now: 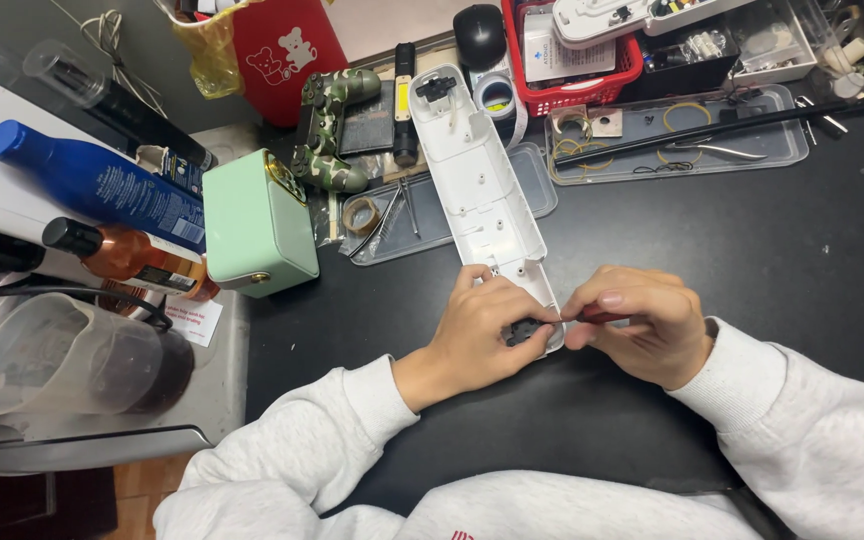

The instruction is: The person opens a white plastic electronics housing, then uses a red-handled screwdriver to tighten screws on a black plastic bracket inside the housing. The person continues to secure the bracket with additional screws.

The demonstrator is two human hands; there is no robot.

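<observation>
Head view: a long white plastic housing (480,190) lies open on the black table (802,250), running from twelve o'clock down to the centre. At its near end, a small black part (522,331) is pinched by the left hand (477,335). Just to its three o'clock, a slim red-handled tool (602,317) is pinched by the right hand (642,325). Fitting work at that end appears to be in hand; a steady tool tip is called for next.

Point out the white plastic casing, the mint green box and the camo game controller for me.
White casing (477,185), head view, middle of its open inner face.
Green box (257,232), head view, centre of its top side.
Camo controller (327,125), head view, its middle body.
</observation>
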